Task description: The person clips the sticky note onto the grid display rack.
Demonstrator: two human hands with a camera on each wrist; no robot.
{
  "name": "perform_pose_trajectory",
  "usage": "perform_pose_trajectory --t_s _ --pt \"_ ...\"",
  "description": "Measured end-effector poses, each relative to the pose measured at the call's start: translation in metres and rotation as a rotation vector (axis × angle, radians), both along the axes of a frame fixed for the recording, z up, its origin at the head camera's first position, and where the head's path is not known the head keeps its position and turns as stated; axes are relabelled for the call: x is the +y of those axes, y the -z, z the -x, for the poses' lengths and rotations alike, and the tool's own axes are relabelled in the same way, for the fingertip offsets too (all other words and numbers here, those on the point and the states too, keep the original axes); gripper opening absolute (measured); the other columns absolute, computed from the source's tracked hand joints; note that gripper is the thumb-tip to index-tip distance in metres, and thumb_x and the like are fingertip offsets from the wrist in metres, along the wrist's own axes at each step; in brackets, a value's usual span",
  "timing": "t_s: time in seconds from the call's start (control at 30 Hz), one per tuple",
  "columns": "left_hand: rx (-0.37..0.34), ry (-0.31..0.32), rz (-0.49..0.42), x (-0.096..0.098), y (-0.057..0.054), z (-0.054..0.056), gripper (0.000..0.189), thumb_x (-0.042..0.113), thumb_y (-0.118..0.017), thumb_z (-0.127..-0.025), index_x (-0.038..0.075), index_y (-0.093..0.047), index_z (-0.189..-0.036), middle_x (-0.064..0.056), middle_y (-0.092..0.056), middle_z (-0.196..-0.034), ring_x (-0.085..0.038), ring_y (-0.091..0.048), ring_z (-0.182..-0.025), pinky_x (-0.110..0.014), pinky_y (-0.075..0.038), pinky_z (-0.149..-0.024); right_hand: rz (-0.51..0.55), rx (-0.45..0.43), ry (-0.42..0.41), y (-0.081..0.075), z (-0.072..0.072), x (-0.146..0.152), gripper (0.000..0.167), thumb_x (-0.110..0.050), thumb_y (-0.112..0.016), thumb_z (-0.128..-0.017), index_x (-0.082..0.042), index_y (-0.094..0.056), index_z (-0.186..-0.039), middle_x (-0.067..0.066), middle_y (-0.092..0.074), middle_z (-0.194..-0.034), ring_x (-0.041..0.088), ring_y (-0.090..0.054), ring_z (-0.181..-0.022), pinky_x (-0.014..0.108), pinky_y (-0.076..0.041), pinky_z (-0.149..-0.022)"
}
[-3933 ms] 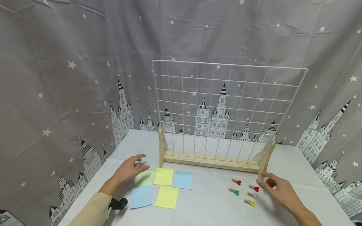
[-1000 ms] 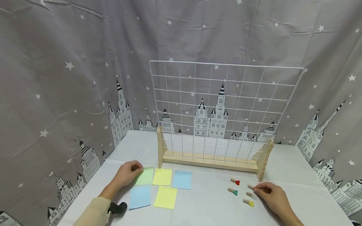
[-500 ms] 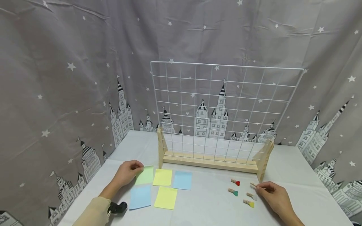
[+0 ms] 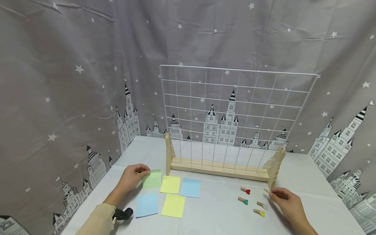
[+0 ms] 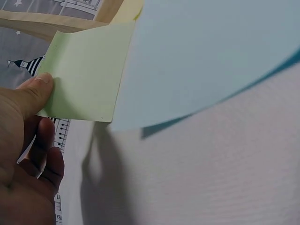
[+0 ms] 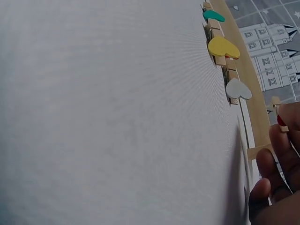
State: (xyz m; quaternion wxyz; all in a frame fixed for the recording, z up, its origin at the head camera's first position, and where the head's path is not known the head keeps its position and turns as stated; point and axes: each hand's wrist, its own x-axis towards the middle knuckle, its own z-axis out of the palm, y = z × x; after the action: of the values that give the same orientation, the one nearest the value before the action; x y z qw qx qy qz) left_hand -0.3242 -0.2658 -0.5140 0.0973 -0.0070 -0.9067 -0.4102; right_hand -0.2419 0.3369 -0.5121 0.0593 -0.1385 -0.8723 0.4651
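My left hand (image 4: 131,179) pinches the left edge of a green sticky note (image 4: 152,179) between thumb and fingers. In the left wrist view the thumb lies on the face of the green sheet (image 5: 89,75), which is raised off the table. At the right, my right hand (image 4: 289,203) pinches a small wooden clothespin (image 4: 266,191), lifted above the table; a bit of its red heart shows by the thumb in the right wrist view. Close by lie clothespins with a red heart (image 4: 247,191), a green heart (image 4: 245,201), a white heart (image 4: 265,206) and a yellow heart (image 4: 261,213).
Two yellow notes (image 4: 170,184) and two blue notes (image 4: 190,187) lie on the white table (image 4: 217,212), right of and below the left hand. Behind them a white wire grid (image 4: 223,104) stands in a wooden base (image 4: 218,170). A grey castle-print curtain (image 4: 73,104) hangs behind.
Both hands came to their things from open above the table. The left hand took the green note's edge and raised it slightly; the right hand picked up one red-heart clothespin.
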Motion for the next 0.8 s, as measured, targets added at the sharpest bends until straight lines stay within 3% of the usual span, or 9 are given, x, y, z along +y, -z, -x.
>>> perform_pose_trajectory --t_s 0.27,0.5,0.67,0.8 --pt "0.001 0.003 -0.040 0.001 -0.009 0.001 0.015 0.025 -0.073 -0.097 0.019 -0.078 -0.110 -0.002 -0.077 -0.113 -0.021 -0.066 -0.103 -0.033 -0.053 -0.086 0.006 -0.006 -0.008 -0.009 -0.001 0.000 0.044 -0.027 -0.077 -0.092 -0.001 -0.070 -0.127 0.003 -0.077 -0.109 -0.011 -0.055 -0.081 0.023 -0.052 -0.067" --pt "0.034 0.018 -0.080 0.004 -0.024 0.003 0.019 0.031 -0.076 -0.095 0.017 -0.079 -0.107 -0.003 -0.078 -0.109 -0.019 -0.067 -0.098 -0.032 -0.053 -0.083 0.044 0.038 -0.030 -0.013 -0.002 -0.003 0.051 -0.033 -0.077 -0.095 -0.001 -0.067 -0.132 -0.002 -0.076 -0.118 -0.011 -0.060 -0.085 0.019 -0.054 -0.073" --pt "0.047 0.035 -0.111 0.008 -0.034 0.003 0.020 0.033 -0.077 -0.094 0.018 -0.081 -0.106 -0.002 -0.079 -0.108 -0.017 -0.066 -0.094 -0.030 -0.053 -0.080 0.044 0.090 -0.047 -0.017 -0.001 -0.006 0.049 -0.033 -0.070 -0.100 -0.002 -0.065 -0.137 -0.024 -0.070 -0.103 -0.002 -0.062 -0.085 0.021 -0.055 -0.073" --pt "0.059 0.048 -0.152 0.011 -0.044 0.002 0.022 0.033 -0.078 -0.093 0.016 -0.082 -0.107 -0.003 -0.079 -0.111 -0.018 -0.069 -0.099 -0.028 -0.056 -0.081 0.111 0.124 -0.065 -0.024 -0.001 -0.010 0.045 -0.026 -0.069 -0.101 0.001 -0.062 -0.136 -0.027 -0.067 -0.094 -0.002 -0.063 -0.085 0.022 -0.056 -0.075"
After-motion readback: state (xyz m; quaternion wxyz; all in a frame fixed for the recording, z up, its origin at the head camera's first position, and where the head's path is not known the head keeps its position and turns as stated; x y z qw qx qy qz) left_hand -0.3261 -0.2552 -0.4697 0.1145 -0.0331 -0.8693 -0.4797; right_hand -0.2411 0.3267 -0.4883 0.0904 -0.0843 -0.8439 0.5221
